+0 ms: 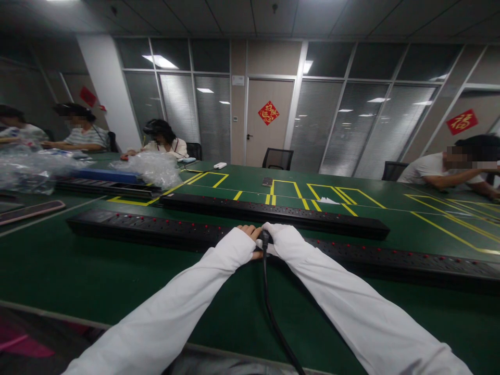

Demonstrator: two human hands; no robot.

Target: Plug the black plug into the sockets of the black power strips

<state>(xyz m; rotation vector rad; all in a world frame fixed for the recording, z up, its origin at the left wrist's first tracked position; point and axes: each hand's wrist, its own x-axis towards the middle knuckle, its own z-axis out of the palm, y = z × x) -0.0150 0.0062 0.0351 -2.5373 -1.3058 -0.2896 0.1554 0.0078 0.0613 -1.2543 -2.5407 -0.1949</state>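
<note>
A long black power strip (156,228) with a row of small red parts lies across the table before me. My left hand (250,232) is closed around its middle, fingers over the far side and thumb at the near side. Right beside it, my right hand (278,237), covered in white, closes on a black plug (265,239) at the strip. A black cord (269,307) hangs from the plug toward me. Whether the plug sits in a socket is hidden by my hands. White sleeves cover both arms.
A second black power strip (281,213) lies just beyond. On the green table (97,278) are yellow tape outlines, plastic wrapping (156,167), a phone (33,211) and a small dark block (267,181). Several people sit around the far side and ends.
</note>
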